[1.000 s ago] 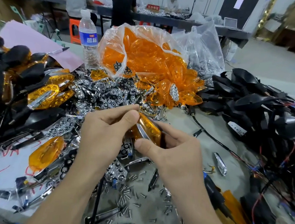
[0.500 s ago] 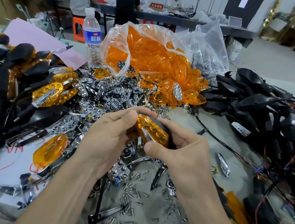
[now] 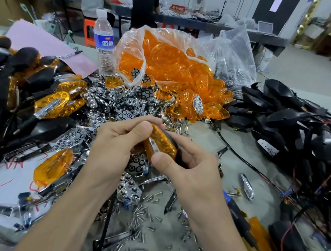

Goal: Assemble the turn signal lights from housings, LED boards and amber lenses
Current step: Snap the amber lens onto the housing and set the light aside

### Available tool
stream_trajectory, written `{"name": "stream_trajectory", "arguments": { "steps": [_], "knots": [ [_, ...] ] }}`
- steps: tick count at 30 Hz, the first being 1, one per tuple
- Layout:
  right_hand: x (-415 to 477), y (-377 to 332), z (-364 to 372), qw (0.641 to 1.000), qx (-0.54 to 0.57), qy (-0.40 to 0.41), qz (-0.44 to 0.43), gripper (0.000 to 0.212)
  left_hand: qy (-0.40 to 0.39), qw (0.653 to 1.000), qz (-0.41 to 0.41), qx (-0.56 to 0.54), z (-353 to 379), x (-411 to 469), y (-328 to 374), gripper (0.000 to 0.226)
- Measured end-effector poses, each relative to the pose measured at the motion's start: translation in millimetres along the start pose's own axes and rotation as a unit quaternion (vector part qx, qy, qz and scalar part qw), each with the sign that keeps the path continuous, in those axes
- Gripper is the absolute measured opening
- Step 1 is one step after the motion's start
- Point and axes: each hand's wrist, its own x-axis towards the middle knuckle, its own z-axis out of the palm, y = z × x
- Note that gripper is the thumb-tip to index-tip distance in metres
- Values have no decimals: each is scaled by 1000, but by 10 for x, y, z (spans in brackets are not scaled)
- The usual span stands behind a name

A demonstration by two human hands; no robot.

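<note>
My left hand (image 3: 115,147) and right hand (image 3: 193,167) pinch one turn signal (image 3: 162,145) over mid-tabletop, amber lens (image 3: 160,134) on, looks nearly closed up. Finished stack (image 3: 59,99) at left edge, bare housings (image 3: 276,114) heaped right: lots left

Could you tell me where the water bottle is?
Head view: the water bottle stands upright left of centre, between the pink paper and the bag of amber lenses.

The scene is viewed from one head-worn, wide-angle camera. It is aimed forward and down, close over the worktop (image 3: 243,151).
</note>
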Motion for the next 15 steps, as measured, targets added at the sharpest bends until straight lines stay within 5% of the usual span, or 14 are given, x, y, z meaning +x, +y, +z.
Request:
{"name": "stream_trajectory", "arguments": {
  "steps": [5,8,11,15],
  "knots": [
    [22,34,-15,989,120,-32,86,22,-13,999,-6,31,-15,-6,-25,27],
    [39,57,-66,986,152,-9,75,33,-31,999,-21,8,-1,-5,-35,18],
    [43,64,-84,989,139,15,49,40,-56,997,-48,-36,32,-19,-25,43],
    [46,79,-39,990,133,19,36,32,-71,993,-67,-71,49,-9,-53,51]
  ]
}}
